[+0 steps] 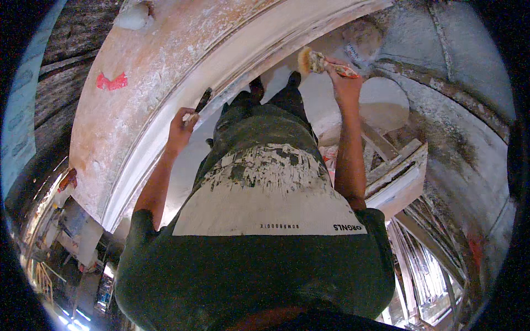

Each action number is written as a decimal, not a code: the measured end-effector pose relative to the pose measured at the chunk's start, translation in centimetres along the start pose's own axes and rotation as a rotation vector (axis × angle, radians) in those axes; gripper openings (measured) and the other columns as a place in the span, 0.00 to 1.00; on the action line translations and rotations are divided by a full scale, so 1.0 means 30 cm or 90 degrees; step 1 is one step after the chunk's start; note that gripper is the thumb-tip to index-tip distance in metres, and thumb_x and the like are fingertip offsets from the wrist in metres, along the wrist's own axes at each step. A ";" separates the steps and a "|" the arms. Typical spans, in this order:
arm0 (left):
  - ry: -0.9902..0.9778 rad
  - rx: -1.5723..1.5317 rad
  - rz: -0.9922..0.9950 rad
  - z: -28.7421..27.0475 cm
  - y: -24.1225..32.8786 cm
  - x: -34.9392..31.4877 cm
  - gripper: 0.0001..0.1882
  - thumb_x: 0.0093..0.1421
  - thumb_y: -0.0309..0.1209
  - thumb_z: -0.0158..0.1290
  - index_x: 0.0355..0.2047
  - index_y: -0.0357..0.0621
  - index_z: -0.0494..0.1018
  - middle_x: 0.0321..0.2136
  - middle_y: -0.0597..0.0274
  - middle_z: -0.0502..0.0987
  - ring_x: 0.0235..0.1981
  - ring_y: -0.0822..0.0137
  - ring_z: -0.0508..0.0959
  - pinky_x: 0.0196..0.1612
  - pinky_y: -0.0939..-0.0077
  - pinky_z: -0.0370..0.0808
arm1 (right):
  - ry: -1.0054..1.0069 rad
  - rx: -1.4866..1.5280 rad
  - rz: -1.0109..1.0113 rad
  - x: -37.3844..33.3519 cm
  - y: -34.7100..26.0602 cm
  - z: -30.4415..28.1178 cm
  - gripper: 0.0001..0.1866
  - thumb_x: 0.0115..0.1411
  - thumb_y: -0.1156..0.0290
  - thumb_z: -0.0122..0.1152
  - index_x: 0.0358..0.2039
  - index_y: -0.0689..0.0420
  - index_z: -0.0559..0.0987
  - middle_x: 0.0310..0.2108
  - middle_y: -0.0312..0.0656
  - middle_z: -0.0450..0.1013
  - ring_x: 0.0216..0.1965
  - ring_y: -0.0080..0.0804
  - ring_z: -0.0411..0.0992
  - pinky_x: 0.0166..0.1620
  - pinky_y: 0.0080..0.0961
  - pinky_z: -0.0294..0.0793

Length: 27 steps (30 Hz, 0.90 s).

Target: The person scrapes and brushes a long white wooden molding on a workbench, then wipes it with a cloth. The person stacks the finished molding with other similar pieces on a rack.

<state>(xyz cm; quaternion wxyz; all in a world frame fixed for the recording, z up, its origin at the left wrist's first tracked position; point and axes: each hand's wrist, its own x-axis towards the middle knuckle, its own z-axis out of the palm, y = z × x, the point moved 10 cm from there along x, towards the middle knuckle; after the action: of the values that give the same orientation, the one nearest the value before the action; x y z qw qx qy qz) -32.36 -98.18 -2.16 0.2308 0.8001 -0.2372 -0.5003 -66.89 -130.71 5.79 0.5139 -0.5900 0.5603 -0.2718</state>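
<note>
Right hand (pixel 345 83) is wrapped around a paintbrush (pixel 317 62), bristles up near the white plaster moulding (pixel 182 105). Left hand (pixel 181 124) grips a dark scraper (pixel 203 100) against that curved edge. Honestly the footing worries me: both hands are full, standing high on planks (pixel 395 160), so one slip could drop a tool or worse.
</note>
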 end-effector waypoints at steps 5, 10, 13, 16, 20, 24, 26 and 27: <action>0.098 0.127 0.327 0.270 0.468 0.209 0.16 0.58 0.39 0.53 0.39 0.38 0.71 0.39 0.43 0.74 0.44 0.46 0.73 0.51 0.58 0.68 | -0.015 -0.034 -0.031 0.044 -0.033 0.008 0.09 0.53 0.74 0.65 0.35 0.63 0.81 0.31 0.37 0.78 0.31 0.20 0.73 0.37 0.18 0.72; 0.158 0.100 0.510 0.563 0.970 0.506 0.14 0.54 0.35 0.50 0.34 0.35 0.70 0.34 0.40 0.73 0.40 0.41 0.72 0.45 0.51 0.69 | -0.032 -0.060 -0.058 0.122 -0.071 -0.016 0.09 0.53 0.73 0.65 0.35 0.63 0.81 0.31 0.36 0.78 0.31 0.20 0.73 0.37 0.18 0.72; 0.109 0.148 0.503 0.570 1.047 0.525 0.14 0.54 0.36 0.48 0.32 0.34 0.70 0.34 0.40 0.73 0.40 0.41 0.72 0.45 0.51 0.69 | -0.030 -0.042 -0.061 0.167 -0.077 -0.057 0.08 0.53 0.74 0.65 0.34 0.63 0.81 0.31 0.36 0.78 0.31 0.20 0.73 0.38 0.18 0.72; 0.083 0.207 0.428 0.466 0.870 0.442 0.15 0.54 0.36 0.51 0.35 0.35 0.71 0.34 0.41 0.73 0.40 0.43 0.73 0.45 0.53 0.69 | -0.042 -0.016 -0.039 0.216 -0.024 -0.101 0.08 0.53 0.73 0.66 0.33 0.62 0.81 0.31 0.36 0.78 0.31 0.20 0.73 0.38 0.18 0.72; 0.122 0.190 0.344 0.269 0.580 0.187 0.12 0.57 0.33 0.55 0.34 0.37 0.70 0.33 0.44 0.73 0.39 0.45 0.74 0.43 0.59 0.70 | -0.024 -0.011 -0.025 0.243 0.053 -0.163 0.08 0.52 0.73 0.66 0.33 0.62 0.81 0.32 0.37 0.78 0.32 0.21 0.74 0.39 0.18 0.72; 0.125 0.166 0.262 0.360 0.647 0.264 0.13 0.56 0.33 0.56 0.34 0.35 0.70 0.33 0.43 0.73 0.38 0.45 0.74 0.42 0.60 0.71 | -0.024 -0.029 -0.037 0.364 0.108 -0.276 0.08 0.52 0.72 0.67 0.33 0.61 0.81 0.32 0.37 0.78 0.32 0.22 0.74 0.39 0.19 0.72; 0.127 0.184 0.340 0.447 0.779 0.378 0.15 0.55 0.35 0.56 0.35 0.34 0.71 0.34 0.42 0.73 0.38 0.44 0.74 0.43 0.58 0.71 | -0.024 -0.046 -0.030 0.395 0.099 -0.276 0.08 0.52 0.72 0.67 0.33 0.60 0.82 0.32 0.38 0.78 0.32 0.22 0.74 0.39 0.20 0.73; 0.136 0.174 0.338 0.530 0.854 0.488 0.16 0.54 0.36 0.56 0.36 0.34 0.71 0.34 0.40 0.74 0.38 0.42 0.74 0.44 0.57 0.70 | -0.031 -0.036 -0.039 0.443 0.100 -0.302 0.09 0.52 0.72 0.67 0.33 0.60 0.82 0.32 0.37 0.78 0.32 0.22 0.74 0.39 0.20 0.73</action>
<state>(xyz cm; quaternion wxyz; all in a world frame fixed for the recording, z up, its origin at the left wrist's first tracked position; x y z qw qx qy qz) -44.97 -129.24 -2.99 0.2673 0.7819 -0.4769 -0.2996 -73.20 -145.48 2.59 0.5020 -0.6274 0.5370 -0.2568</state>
